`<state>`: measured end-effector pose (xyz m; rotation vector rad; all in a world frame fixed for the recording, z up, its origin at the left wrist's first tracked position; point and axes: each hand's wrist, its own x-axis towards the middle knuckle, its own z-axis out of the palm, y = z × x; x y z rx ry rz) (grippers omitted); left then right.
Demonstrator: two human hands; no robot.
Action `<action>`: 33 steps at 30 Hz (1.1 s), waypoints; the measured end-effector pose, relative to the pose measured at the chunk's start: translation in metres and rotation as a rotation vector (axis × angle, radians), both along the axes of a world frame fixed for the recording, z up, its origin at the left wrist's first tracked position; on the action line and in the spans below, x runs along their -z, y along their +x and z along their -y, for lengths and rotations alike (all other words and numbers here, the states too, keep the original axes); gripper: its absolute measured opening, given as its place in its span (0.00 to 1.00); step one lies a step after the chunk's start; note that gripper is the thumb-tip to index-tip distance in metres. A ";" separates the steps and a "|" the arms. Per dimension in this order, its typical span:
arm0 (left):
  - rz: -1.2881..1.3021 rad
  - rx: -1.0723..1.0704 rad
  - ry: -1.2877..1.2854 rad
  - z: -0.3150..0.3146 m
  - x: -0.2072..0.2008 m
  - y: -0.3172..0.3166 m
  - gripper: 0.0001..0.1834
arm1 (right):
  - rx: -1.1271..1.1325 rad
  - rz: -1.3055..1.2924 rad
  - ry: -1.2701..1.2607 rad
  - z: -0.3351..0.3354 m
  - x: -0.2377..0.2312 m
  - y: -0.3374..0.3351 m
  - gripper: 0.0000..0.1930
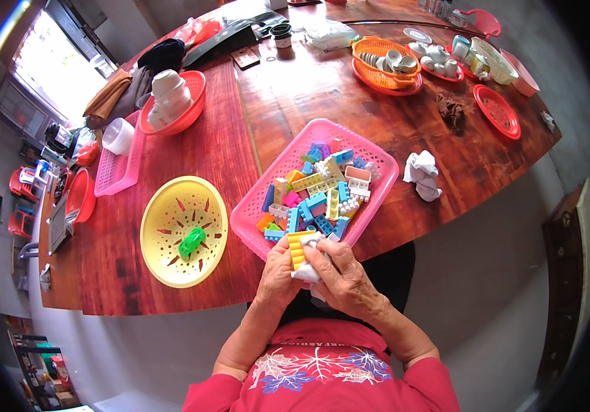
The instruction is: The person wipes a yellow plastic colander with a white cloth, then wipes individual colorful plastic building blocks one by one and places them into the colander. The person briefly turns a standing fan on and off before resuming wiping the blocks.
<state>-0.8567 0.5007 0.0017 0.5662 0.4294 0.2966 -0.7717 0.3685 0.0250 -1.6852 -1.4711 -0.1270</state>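
Note:
Between my hands, over the near edge of a pink basket [385, 167], is a yellow ridged toy block [297, 248]. My left hand [278, 275] is closed on the block's left side. My right hand [341, 276] grips a white cloth [306, 273], pressed against the block's right side. The basket is full of building blocks [315, 184] in blue, yellow, pink, white and orange. To its left stands a yellow colander [157, 254] with a green toy piece [192, 242] in it.
A crumpled white cloth [422, 176] lies right of the basket. Farther back are an orange basket [384, 47] of dishes, a red tray [497, 113] and a brown cloth [451, 112]. At left stand a pink tray [118, 180] and a red basket [197, 103] with white containers.

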 end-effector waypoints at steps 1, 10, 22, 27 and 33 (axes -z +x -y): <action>0.001 0.005 0.008 0.000 0.003 -0.002 0.12 | -0.035 -0.007 -0.003 0.003 -0.001 0.002 0.29; 0.016 0.059 0.108 0.012 -0.002 0.005 0.08 | 0.063 -0.065 0.157 -0.023 -0.012 0.025 0.23; 0.155 0.043 0.094 -0.009 0.003 -0.006 0.12 | -0.109 0.147 0.158 -0.033 -0.015 0.005 0.24; 0.068 -0.066 0.109 0.000 -0.015 -0.002 0.16 | 0.078 0.152 0.172 -0.056 -0.013 0.009 0.24; 0.106 -0.138 0.084 -0.026 -0.003 -0.016 0.12 | -0.014 0.124 0.137 -0.055 -0.003 -0.012 0.24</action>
